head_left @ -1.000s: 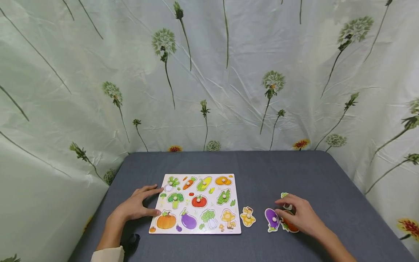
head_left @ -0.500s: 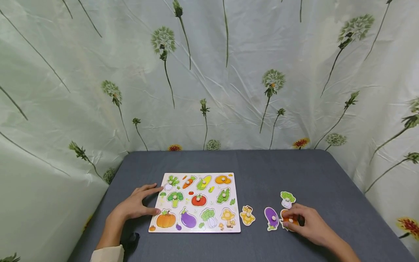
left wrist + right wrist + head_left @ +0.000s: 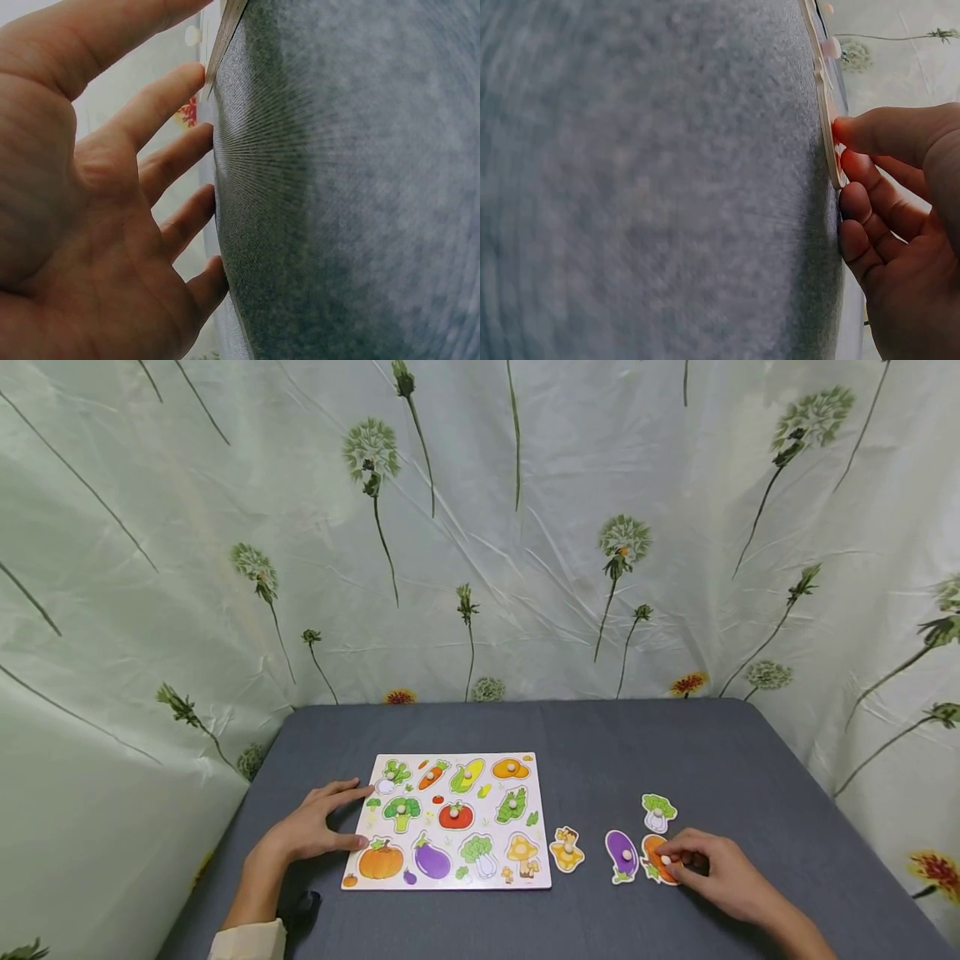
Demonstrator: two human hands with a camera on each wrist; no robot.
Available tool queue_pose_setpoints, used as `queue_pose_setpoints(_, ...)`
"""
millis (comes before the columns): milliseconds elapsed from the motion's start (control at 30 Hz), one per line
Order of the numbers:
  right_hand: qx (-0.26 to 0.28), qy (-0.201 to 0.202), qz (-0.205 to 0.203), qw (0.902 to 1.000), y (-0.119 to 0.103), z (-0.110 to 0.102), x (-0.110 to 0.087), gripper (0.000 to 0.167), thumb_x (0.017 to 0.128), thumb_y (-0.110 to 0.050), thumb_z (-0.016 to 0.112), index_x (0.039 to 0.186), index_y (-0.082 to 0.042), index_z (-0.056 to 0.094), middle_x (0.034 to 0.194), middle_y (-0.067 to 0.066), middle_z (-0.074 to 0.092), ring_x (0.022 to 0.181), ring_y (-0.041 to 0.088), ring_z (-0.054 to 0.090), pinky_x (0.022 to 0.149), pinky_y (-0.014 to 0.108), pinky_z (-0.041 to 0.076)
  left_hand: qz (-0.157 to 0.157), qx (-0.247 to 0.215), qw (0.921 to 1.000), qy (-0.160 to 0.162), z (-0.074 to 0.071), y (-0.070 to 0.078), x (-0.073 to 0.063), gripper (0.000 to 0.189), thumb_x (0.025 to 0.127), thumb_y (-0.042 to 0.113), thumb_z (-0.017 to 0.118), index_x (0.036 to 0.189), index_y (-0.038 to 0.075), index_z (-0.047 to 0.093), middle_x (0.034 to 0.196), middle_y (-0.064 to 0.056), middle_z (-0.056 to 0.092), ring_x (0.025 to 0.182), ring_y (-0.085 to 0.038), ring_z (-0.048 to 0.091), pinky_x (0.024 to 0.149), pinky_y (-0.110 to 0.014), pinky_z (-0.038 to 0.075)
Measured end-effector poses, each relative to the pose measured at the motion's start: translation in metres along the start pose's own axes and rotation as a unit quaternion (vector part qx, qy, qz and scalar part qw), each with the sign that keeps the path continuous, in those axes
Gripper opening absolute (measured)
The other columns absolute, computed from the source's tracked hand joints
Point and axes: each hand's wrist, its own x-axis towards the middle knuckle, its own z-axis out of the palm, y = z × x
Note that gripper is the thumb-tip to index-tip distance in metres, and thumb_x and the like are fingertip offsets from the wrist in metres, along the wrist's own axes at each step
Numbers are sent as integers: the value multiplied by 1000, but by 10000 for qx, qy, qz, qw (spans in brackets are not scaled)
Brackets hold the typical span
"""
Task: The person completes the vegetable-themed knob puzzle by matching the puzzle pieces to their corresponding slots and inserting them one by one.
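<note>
In the head view, a white wooden puzzle board lies on the table. My left hand is spread at its left edge, thumb and fingertips touching the rim. At right, my right hand pinches at the knob of an orange pumpkin puzzle piece, its green stem toward me. In the right wrist view, thumb and index fingertips sit right at the flat piece. A purple eggplant piece lies just left of it. Behind sits a bok choy piece. A mushroom piece lies upside down near the board.
Knobbed pieces, such as the tomato and broccoli, fill the board's two back rows. Its front row shows knobless pictures. A dark grey cloth covers the table. A floral curtain hangs behind. Something black lies near the left wrist.
My right hand has moved from over the bok choy and pumpkin pieces to the pumpkin's right side, uncovering the bok choy. My left hand has stayed at the board's edge.
</note>
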Motion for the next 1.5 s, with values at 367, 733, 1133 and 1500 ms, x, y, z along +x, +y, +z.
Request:
queue_pose_setpoints(367, 270, -137, -53, 9995, 1, -4, 3, 16, 88, -6, 79, 99, -18, 78, 89, -12, 68, 74, -3, 56, 61, 19, 46, -19, -11, 10000, 36, 2, 0, -1, 93, 73, 54, 86, 154, 24, 51, 163, -19, 36, 146, -49, 28, 106, -77, 32)
queue_pose_setpoints(733, -14, 780, -161, 9968, -12, 2, 14, 19, 81, -7, 86, 91, -22, 77, 81, -12, 68, 71, -3, 58, 64, 13, 46, -65, 17, 10000, 6, 2, 1, 0, 93, 73, 54, 86, 154, 24, 51, 164, -19, 36, 146, -48, 29, 106, -77, 32)
queue_pose_setpoints(1133, -388, 1054, 467, 9926, -30, 11, 36, 15, 78, -21, 91, 87, -27, 80, 73, -19, 62, 65, -2, 52, 58, 19, 41, -47, 12, 10000, -6, 1, 0, 0, 93, 73, 54, 86, 154, 25, 51, 164, -18, 36, 146, -48, 28, 107, -78, 32)
queue_pose_setpoints(1500, -92, 866, 201, 9960, -51, 31, 59, 14, 80, -24, 90, 84, -30, 78, 72, -20, 62, 67, -2, 54, 59, 22, 44, 19, 51, 10000, 28, 0, 1, 0, 93, 73, 55, 86, 153, 24, 52, 163, -18, 37, 146, -48, 29, 107, -77, 31)
